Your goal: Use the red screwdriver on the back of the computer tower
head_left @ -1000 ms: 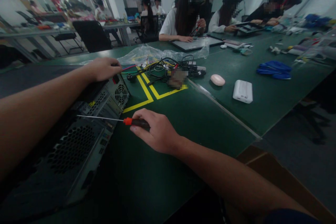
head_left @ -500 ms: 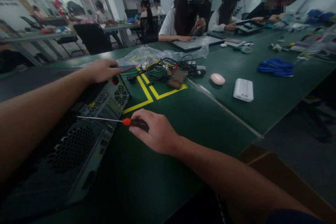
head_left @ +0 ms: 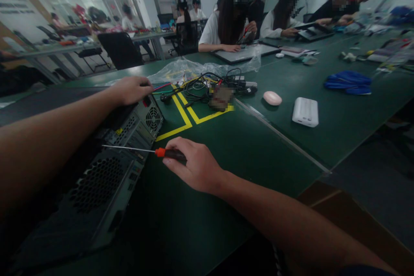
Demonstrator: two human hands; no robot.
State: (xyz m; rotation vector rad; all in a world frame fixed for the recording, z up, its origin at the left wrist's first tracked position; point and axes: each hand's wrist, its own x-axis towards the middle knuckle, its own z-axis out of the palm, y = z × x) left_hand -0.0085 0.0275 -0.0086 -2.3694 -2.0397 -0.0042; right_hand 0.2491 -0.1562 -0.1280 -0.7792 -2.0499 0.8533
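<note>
A dark desktop computer case (head_left: 97, 185) lies at the left on the green table, its rear panel with round fan grille and honeycomb vent turned towards the right. My left hand (head_left: 134, 89) is on its far top corner, fingers curled over the edge; the fingertips are partly hidden. In my right hand (head_left: 200, 168) is a screwdriver (head_left: 160, 152) with a dark handle and an orange collar. Its long thin shaft points left across the rear panel, and the tip is by a dark slot above the honeycomb vent. Whether the tip touches a screw I cannot tell.
Behind the case lie tangled black cables (head_left: 199, 88) and clear plastic wrap (head_left: 181, 69). Yellow tape (head_left: 186, 116) marks the table. Further right are a pink oval object (head_left: 272, 98), a white box-like device (head_left: 305, 112) and a blue bundle (head_left: 347, 83). Several people sit beyond.
The whole view has shifted slightly, so everything appears a little further right. Both hands, the screwdriver and the case keep nearly the same positions relative to one another.
</note>
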